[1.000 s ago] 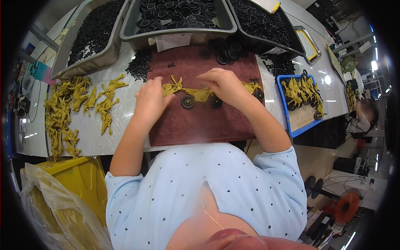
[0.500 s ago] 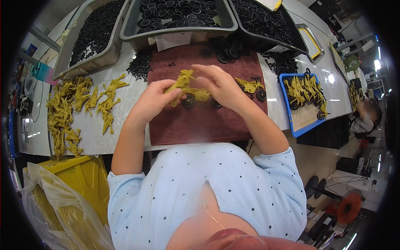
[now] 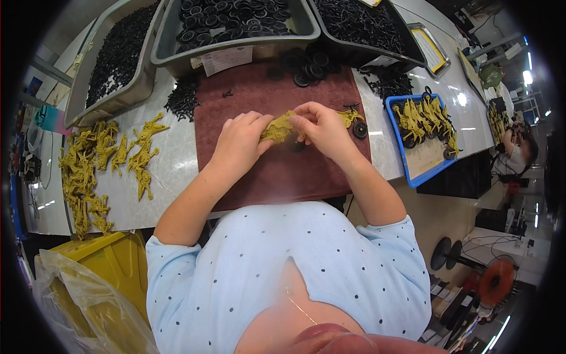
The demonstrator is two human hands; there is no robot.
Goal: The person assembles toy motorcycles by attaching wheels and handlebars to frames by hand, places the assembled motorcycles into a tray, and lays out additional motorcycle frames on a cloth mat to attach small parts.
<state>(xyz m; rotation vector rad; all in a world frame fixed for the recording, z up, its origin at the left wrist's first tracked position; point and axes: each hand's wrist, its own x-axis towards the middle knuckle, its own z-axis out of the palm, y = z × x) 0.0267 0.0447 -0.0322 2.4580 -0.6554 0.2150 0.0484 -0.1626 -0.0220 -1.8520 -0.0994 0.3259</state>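
Over the dark red cloth (image 3: 259,189), my left hand (image 3: 239,141) grips a yellow plastic toy-frame part (image 3: 275,130) by its left end. The thumb and fingers of my right hand (image 3: 324,130) pinch the same part at its right end. Fingers cover some of its shape. Just right of my right hand lies another yellow frame, partly hidden, with a black wheel (image 3: 360,129) at its end. A small black piece (image 3: 227,94) rests on the cloth beyond my left hand. Loose black wheels (image 3: 308,71) lie at the cloth's far edge.
At the back stand grey bins (image 3: 236,46) of wheels and small black parts, and a black bin (image 3: 407,50). Yellow frames (image 3: 88,171) are heaped at left. A blue tray (image 3: 433,175) at right holds frames with wheels. A yellow container (image 3: 118,259) stands at lower left.
My right hand has come down onto the yellow part and now pinches its right end. My left hand has turned over it, palm down. The view has shifted slightly.
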